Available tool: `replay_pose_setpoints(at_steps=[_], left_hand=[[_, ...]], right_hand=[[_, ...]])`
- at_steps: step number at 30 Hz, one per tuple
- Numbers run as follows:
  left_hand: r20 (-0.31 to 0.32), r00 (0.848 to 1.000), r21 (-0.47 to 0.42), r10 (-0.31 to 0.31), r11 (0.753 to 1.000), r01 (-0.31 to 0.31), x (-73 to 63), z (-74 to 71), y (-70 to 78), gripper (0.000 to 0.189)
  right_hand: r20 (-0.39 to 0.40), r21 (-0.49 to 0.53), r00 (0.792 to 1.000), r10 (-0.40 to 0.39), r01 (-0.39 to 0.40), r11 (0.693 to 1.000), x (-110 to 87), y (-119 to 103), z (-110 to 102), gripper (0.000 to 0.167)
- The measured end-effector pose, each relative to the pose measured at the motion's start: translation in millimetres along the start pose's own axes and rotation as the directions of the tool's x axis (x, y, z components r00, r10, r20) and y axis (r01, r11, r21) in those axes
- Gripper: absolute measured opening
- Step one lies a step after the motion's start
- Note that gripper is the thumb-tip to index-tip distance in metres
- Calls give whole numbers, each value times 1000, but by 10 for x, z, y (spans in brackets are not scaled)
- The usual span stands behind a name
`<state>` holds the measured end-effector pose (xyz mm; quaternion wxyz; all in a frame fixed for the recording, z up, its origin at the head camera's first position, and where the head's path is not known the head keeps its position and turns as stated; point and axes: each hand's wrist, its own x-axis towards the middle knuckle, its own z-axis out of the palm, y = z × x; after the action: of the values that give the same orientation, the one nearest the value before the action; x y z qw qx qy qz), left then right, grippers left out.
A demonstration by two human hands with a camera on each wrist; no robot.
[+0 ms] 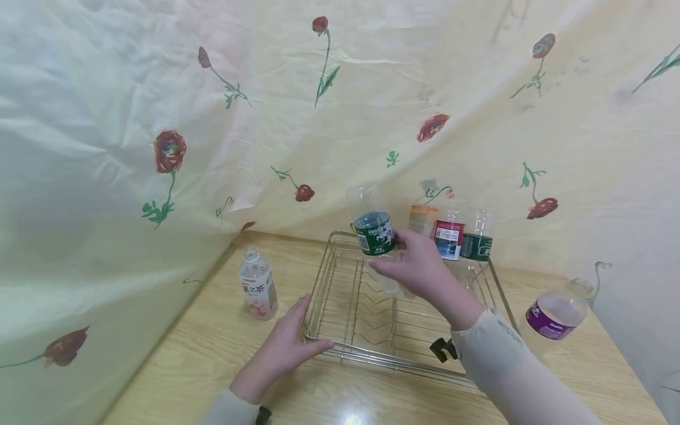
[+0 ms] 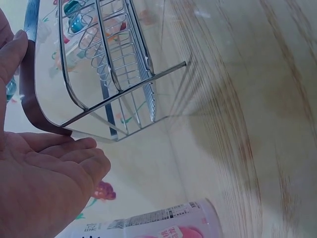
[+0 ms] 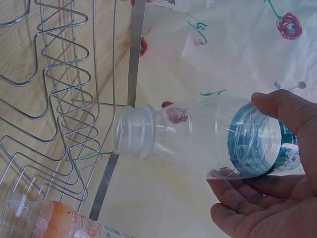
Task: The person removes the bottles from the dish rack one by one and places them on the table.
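My right hand (image 1: pixel 419 262) grips a clear plastic bottle with a green label (image 1: pixel 376 235) around its body. The bottle is upside down and slightly tilted, its capless neck pointing down at the wire rack (image 1: pixel 393 358). In the right wrist view its open mouth appears close to the rack's wires. My left hand (image 1: pixel 284 342) rests at the rack's near left corner, thumb along the front rim and fingers against the left side. The left wrist view shows that rim between the spread thumb and fingers (image 2: pixel 74 153).
Bottles with an orange label (image 1: pixel 423 219), a red label (image 1: pixel 448 239) and a green label (image 1: pixel 476 247) stand at the rack's back right. A pink-labelled bottle (image 1: pixel 258 286) stands on the table left of the rack. A purple-labelled bottle (image 1: pixel 555 313) is at the right. Flowered cloth (image 1: pixel 297 136) hangs behind.
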<state>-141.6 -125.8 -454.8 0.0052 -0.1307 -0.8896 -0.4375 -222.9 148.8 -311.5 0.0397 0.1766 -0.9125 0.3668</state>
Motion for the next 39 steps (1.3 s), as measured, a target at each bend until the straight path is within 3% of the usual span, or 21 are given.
replay_pose_setpoints(at_steps=[5,16,25,39], left_hand=[[-11,1000,24,6,1000,-6,-20,-17,25,116],[-48,999,40,-10,999,12,-76,-122,110,114],[-56,998,41,-6,999,8,-102,-200,170,111],[-71,997,46,16,999,-13,-104,-281,247,107]], right_hand=[[-14,-18,1000,-24,23,1000,-39,-12,-5,61],[-14,-23,1000,-17,17,1000,-157,-27,-55,64],[-24,-40,998,-55,54,998,-245,-44,-48,58],[-26,-65,997,-71,69,995,-375,-36,-98,69]])
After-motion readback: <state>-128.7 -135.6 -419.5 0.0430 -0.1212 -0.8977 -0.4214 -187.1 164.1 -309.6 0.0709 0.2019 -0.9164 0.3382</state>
